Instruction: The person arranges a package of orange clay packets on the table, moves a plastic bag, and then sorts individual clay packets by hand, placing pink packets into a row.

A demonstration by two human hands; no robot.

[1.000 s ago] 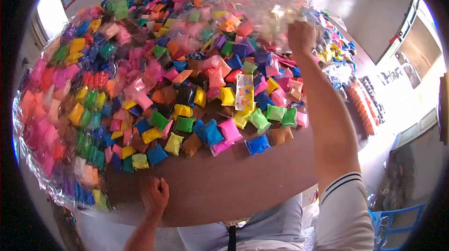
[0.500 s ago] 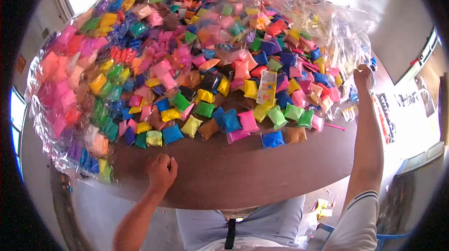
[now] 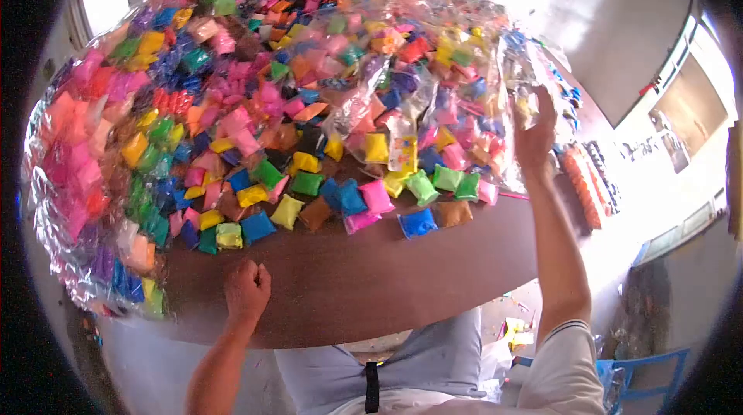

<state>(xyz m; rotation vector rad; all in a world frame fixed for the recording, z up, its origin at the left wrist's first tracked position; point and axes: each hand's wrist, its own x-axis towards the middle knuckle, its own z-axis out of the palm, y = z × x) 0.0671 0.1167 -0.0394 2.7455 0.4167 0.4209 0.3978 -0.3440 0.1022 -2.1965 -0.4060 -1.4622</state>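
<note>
Gripping clear plastic sheet (image 3: 433, 98) over coloured packets (image 3: 325, 183): right hand (image 3: 535, 133); left hand (image 3: 246, 290) fisted on table (image 3: 371, 283); writing unreadable.

packets (image 3: 309, 105) heaped on table (image 3: 371, 283) | bare table edge nearest person

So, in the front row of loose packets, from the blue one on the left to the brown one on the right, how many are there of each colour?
blue packets: 2
brown packets: 2
yellow packets: 1
pink packets: 1
Total: 6
</note>
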